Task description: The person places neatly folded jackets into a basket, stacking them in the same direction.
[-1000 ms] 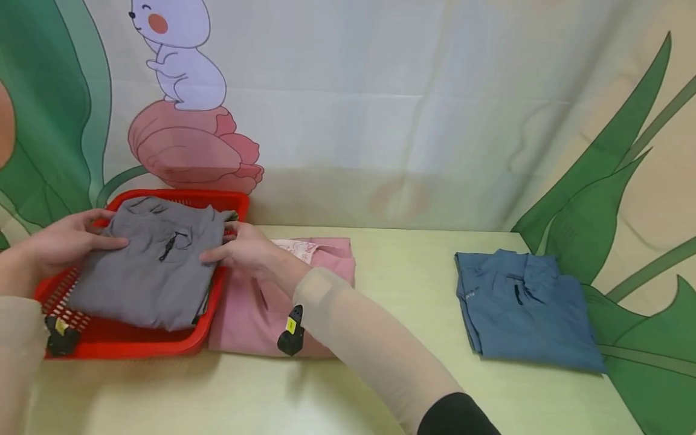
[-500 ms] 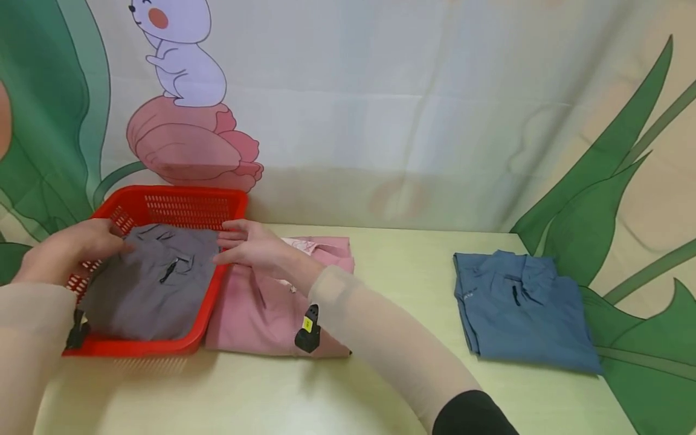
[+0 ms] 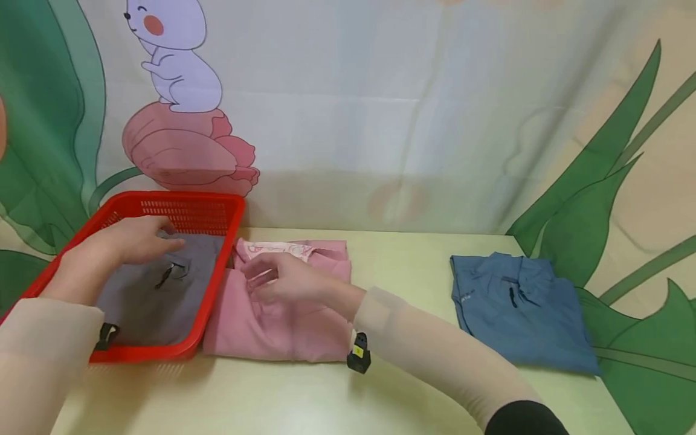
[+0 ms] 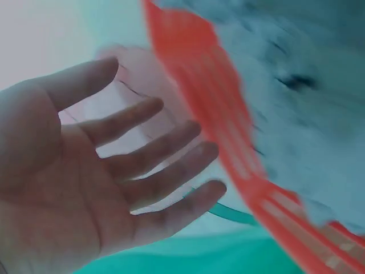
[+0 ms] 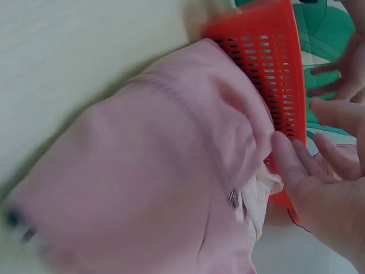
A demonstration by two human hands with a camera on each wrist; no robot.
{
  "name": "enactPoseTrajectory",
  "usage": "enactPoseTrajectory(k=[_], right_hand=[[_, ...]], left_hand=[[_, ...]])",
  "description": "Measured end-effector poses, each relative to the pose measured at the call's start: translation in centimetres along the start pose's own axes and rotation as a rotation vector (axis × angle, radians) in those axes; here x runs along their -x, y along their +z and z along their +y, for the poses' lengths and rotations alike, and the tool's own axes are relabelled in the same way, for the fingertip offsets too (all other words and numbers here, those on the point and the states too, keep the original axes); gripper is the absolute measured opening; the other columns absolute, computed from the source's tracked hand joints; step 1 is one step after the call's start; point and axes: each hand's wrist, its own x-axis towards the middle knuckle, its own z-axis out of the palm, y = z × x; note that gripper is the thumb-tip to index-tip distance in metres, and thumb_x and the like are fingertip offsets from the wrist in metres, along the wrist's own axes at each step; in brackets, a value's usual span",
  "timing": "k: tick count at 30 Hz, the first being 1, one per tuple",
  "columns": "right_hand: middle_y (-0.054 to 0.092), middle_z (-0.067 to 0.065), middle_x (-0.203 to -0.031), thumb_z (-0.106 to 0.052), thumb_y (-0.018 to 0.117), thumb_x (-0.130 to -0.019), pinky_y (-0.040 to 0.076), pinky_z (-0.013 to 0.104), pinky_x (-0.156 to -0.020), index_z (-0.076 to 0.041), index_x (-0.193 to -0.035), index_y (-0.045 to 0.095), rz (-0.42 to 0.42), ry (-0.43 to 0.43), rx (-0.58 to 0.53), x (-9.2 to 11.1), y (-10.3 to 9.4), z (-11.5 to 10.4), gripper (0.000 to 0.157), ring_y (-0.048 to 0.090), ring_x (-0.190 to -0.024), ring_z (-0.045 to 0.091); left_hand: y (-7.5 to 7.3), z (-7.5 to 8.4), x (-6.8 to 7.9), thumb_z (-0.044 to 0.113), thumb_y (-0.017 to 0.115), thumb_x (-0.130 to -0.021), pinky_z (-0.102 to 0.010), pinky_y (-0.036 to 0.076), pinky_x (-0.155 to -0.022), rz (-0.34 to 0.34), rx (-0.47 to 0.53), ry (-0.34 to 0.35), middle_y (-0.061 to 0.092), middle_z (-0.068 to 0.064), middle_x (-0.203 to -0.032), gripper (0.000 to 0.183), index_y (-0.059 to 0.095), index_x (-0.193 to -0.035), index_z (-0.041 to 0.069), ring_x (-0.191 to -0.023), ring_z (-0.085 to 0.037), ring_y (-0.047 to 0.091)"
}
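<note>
Above red slotted basket [image 3: 163, 353]: left hand [image 3: 135, 239], fingers released | right hand [image 3: 288, 278] shifted over folded pink garment [image 3: 255, 339], fingers loose, empty | grey zippered garment [image 3: 154, 311] stowed; blue garment [image 3: 519, 323] also outside

Red basket [image 3: 152, 353], pink garment [image 3: 272, 332]

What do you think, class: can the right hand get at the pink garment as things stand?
Probably yes: the right hand is close by the pink garment, holding nothing, and no other item appears to lie on top; the basket stands just beside it.
</note>
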Motion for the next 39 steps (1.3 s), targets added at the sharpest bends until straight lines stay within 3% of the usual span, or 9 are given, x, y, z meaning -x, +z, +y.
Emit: enactPoseTrajectory(k=[5,10,14,18,25,31,35,38,39], right_hand=[[0.067,0.011,-0.127,-0.003,0.07,-0.095,0.051,0.021,-0.095,0.003,-0.132,0.062,-0.096,-0.055,0.251,3.9,-0.8,1.0,0.038,0.066,-0.112,0.014],[0.068,0.011,-0.123,-0.003,0.069,-0.096,0.052,0.022,-0.093,0.003,-0.127,0.064,-0.128,-0.113,0.358,7.6,-1.7,2.4,0.032,0.066,-0.109,0.015],[0.068,0.01,-0.122,-0.006,0.067,-0.098,0.054,0.024,-0.089,0.001,-0.127,0.064,-0.1,-0.128,0.44,10.7,-3.3,2.8,0.03,0.066,-0.105,0.015],[0.069,0.008,-0.12,-0.009,0.066,-0.1,0.056,0.027,-0.084,-0.002,-0.127,0.065,-0.026,-0.105,0.471,13.5,-5.1,3.8,0.028,0.065,-0.103,0.011],[0.07,0.008,-0.117,-0.011,0.065,-0.101,0.056,0.032,-0.083,-0.006,-0.126,0.067,0.152,-0.017,0.522,18.1,-8.5,7.1,0.025,0.064,-0.102,0.014],[0.07,0.011,-0.118,-0.009,0.065,-0.101,0.057,0.036,-0.082,-0.002,-0.124,0.068,0.345,0.045,0.579,21.7,-11.6,9.6,0.024,0.065,-0.106,0.024],[0.067,0.012,-0.122,-0.01,0.066,-0.101,0.055,0.035,-0.074,-0.001,-0.126,0.067,0.451,0.11,0.638,24.4,-13.8,11.1,0.026,0.066,-0.09,0.021],[0.065,0.015,-0.122,-0.011,0.066,-0.101,0.05,0.036,-0.066,-0.001,-0.125,0.067,0.525,0.173,0.684,26.3,-15.4,11.9,0.026,0.059,-0.073,0.017],[0.064,0.016,-0.124,-0.011,0.066,-0.101,0.05,0.038,-0.069,-0.001,-0.125,0.067,0.556,0.191,0.704,26.9,-15.9,12.0,0.026,0.059,-0.077,0.019]], left_hand=[[0.8,4.8,0.8,0.028,0.072,-0.094,-0.059,0.058,-0.079,0.031,-0.008,0.078,0.064,-0.03,-0.121,0.053,0.058,-0.131,-0.008,-0.101,-0.044,0.063],[2.4,8.7,1.2,0.031,0.07,-0.096,-0.051,0.059,-0.078,0.016,0.0,0.116,0.067,-0.022,-0.115,0.054,0.058,-0.135,-0.005,-0.099,-0.037,0.063],[4.4,11.3,1.3,0.031,0.067,-0.097,-0.052,0.057,-0.081,0.025,-0.016,0.17,0.07,-0.016,-0.109,0.047,0.062,-0.13,-0.002,-0.096,-0.033,0.065],[7.0,13.2,1.6,0.03,0.066,-0.098,-0.054,0.054,-0.089,0.034,-0.002,0.239,0.07,-0.015,-0.114,0.04,0.066,-0.127,0.002,-0.102,-0.031,0.066],[11.0,15.2,1.1,0.024,0.065,-0.1,-0.047,0.054,-0.093,-0.012,0.203,0.302,0.069,-0.008,-0.113,0.031,0.067,-0.125,0.005,-0.104,-0.025,0.065],[13.5,16.6,0.3,0.021,0.066,-0.1,-0.042,0.054,-0.09,-0.005,0.316,0.365,0.069,-0.003,-0.106,0.027,0.068,-0.121,0.005,-0.098,-0.021,0.064],[15.1,17.8,0.0,0.019,0.066,-0.099,-0.04,0.053,-0.086,0.005,0.361,0.431,0.067,-0.003,-0.101,0.025,0.069,-0.116,0.002,-0.095,-0.022,0.063],[15.8,18.7,0.0,0.019,0.066,-0.099,-0.042,0.053,-0.087,0.009,0.372,0.471,0.068,-0.004,-0.1,0.024,0.07,-0.115,0.001,-0.096,-0.025,0.063],[16.0,18.9,-0.1,0.02,0.065,-0.099,-0.042,0.053,-0.087,0.007,0.375,0.48,0.069,-0.004,-0.1,0.024,0.07,-0.114,0.002,-0.097,-0.025,0.064]])
